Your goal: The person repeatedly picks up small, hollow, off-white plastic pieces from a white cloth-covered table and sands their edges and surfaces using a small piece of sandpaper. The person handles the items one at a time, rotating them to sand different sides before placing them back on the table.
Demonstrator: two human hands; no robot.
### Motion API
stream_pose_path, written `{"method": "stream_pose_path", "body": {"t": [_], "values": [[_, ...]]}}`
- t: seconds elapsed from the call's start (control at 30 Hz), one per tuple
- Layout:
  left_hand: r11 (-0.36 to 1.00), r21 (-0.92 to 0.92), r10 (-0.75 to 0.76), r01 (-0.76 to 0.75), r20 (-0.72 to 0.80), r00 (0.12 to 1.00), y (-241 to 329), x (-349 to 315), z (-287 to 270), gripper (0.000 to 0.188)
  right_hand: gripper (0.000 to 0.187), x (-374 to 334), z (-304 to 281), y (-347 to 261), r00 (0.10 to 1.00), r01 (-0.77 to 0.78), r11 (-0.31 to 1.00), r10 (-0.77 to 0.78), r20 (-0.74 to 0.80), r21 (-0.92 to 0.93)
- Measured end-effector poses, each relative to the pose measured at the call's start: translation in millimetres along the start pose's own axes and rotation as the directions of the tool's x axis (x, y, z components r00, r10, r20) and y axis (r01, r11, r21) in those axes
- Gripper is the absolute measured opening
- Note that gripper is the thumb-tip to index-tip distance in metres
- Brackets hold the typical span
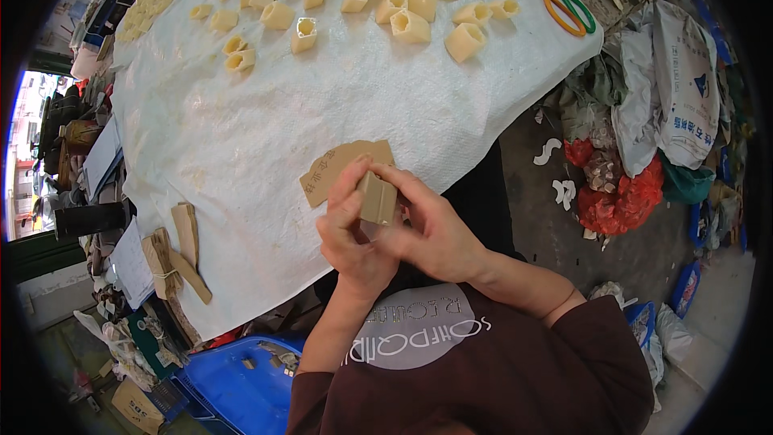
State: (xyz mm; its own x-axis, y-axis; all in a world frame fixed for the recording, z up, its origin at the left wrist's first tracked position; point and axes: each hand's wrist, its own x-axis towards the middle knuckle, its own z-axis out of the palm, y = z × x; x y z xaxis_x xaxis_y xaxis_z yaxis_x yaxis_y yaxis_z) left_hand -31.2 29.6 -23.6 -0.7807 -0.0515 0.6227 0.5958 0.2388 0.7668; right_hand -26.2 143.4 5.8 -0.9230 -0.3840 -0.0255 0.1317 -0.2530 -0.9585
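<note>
a white woven-looking sheet [229, 125] is lying before me; near its edge my half-curled right hand [437, 235], hold unclear, is meeting my left hand [348, 235], whose bent fingers, partly hiding a flat tan fan-shaped card [332, 174], are clasping a small tan rectangular block [377, 200].

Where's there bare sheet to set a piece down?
The white sheet is bare in a wide band between the yellow hollow pieces and the brown fan-shaped card, and left of that card toward the brown strips. It's crowded among those pieces and around the left hand and right hand.
</note>
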Motion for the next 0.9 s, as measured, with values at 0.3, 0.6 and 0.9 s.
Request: {"method": "stream_pose_path", "body": {"t": [0.3, 0.6, 0.9], "values": [[0.662, -0.530, -0.598, 0.529, 0.050, 0.800, 24.6, 15.0, -12.8, 0.049, 0.055, 16.8, -37.1, -0.2, 0.966, 0.258, 0.945, -0.252, 0.058, -0.201], [0.469, -0.684, -0.626, 0.559, 0.189, 0.757, 26.0, 4.9, -10.7, 0.056, 0.034, 17.1, -30.0, -1.2, 0.980, 0.172, 0.935, -0.194, 0.042, 0.310], [0.178, -0.824, -0.640, 0.538, 0.319, 0.699, 25.2, 10.4, -13.0, 0.060, 0.040, 18.4, -23.1, 13.7, 0.945, 0.324, 0.928, -0.327, -0.016, 0.182]]}}
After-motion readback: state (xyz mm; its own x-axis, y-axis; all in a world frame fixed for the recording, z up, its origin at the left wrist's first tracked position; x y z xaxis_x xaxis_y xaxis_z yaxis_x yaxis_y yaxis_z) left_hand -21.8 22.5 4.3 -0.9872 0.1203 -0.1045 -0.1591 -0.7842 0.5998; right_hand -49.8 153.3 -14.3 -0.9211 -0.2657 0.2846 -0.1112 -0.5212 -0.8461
